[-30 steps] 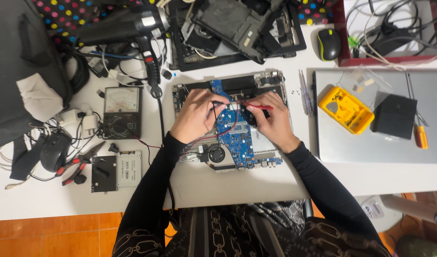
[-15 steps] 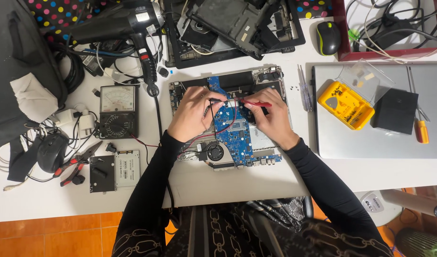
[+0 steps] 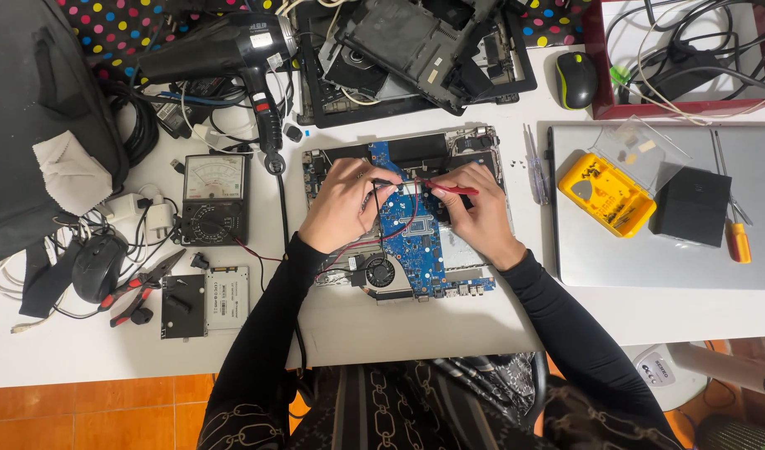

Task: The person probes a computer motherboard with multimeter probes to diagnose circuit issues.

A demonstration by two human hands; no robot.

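Blue circuit board (image 3: 416,242), exposed in opened laptop base (image 3: 474,250): probing underway, right grip (image 3: 478,212) pinching red probe (image 3: 451,189), left grip (image 3: 342,204) at nine o'clock pinching black probe (image 3: 382,182).

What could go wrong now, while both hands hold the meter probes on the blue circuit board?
The red probe in the right hand and the black probe in the left hand sit close together on the blue circuit board; a slip might bridge contacts. Their leads cross the board and could snag the small black fan.
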